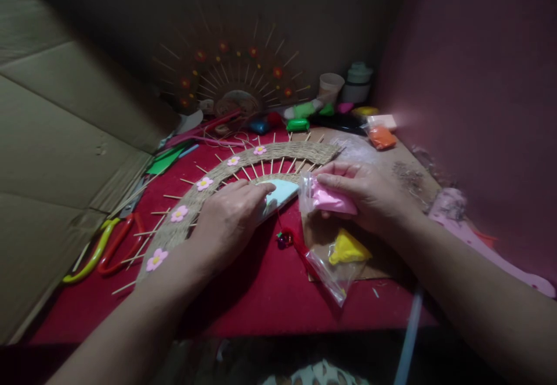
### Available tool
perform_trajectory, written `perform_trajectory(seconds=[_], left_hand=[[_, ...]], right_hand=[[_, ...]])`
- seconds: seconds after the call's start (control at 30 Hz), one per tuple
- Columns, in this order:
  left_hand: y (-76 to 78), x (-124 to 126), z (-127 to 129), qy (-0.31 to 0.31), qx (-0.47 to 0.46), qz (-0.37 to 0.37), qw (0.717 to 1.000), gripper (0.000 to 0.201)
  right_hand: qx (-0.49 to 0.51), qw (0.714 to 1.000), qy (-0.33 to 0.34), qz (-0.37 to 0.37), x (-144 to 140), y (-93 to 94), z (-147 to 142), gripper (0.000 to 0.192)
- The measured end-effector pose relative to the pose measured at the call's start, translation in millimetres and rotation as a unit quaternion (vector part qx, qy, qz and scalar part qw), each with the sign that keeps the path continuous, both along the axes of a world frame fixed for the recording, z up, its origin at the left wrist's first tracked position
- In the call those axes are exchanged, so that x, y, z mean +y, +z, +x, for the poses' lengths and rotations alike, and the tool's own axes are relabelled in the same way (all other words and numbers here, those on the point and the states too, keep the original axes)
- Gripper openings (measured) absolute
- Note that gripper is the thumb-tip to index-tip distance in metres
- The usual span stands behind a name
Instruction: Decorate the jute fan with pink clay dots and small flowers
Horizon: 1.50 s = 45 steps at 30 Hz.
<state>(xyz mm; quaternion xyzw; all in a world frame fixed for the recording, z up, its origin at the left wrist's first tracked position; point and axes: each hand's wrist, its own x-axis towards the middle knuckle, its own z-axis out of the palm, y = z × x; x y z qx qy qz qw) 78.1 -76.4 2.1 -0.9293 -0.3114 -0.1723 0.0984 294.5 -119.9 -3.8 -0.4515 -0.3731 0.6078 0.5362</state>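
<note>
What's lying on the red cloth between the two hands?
In the head view, between the left hand and right hand: a pale blue piece and a small shiny bead.

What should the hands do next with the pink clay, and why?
Probably pinch a small bit of pink clay out of its bag. The right hand holds the bag, the left hand rests on the woven arc, and pink flowers cover only the arc's left part.

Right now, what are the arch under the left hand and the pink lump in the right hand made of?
Arch: looks like wound tan twine, coarse and matte, with thin wooden sticks poking out. Pink lump: probably soft modelling clay, smooth, inside a clear glossy plastic bag pinched by the right hand. Left hand rests on the arch.
</note>
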Motion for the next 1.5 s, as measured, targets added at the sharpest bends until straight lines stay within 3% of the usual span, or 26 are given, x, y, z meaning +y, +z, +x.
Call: perform_trajectory(seconds=[0.57,0.73,0.93,1.1,1.3,1.5], left_hand=[[-1.1,1.9,0.2,-0.012,0.016,0.008,1.0,0.014],[-3.0,2.5,0.1,-0.027,0.001,0.006,1.0,0.012],[0.0,4.1,1.0,0.004,-0.053,0.003,0.999,0.014],[7.0,-2.1,2.7,0.01,-0.143,-0.078,0.987,0.011],[11.6,-16.2,11.9,-0.042,-0.246,-0.207,0.946,0.007],[6.3,-22.8,22.7,-0.03,-0.269,-0.247,0.93,0.01]], right_hand=[[-0.01,1.0,0.004,-0.001,1.7,-1.7,0.6,0.018],[-0.01,1.0,0.005,0.003,1.9,-2.2,1.0,0.019],[-0.003,1.0,0.007,-0.002,1.1,-1.9,1.1,0.017],[0.005,0.999,0.047,0.0,-0.3,-2.9,0.3,0.014],[0.019,0.996,0.086,-0.003,-2.6,-2.0,-1.3,0.014],[0.027,0.994,0.108,0.008,-2.4,-4.3,-1.3,0.015]])
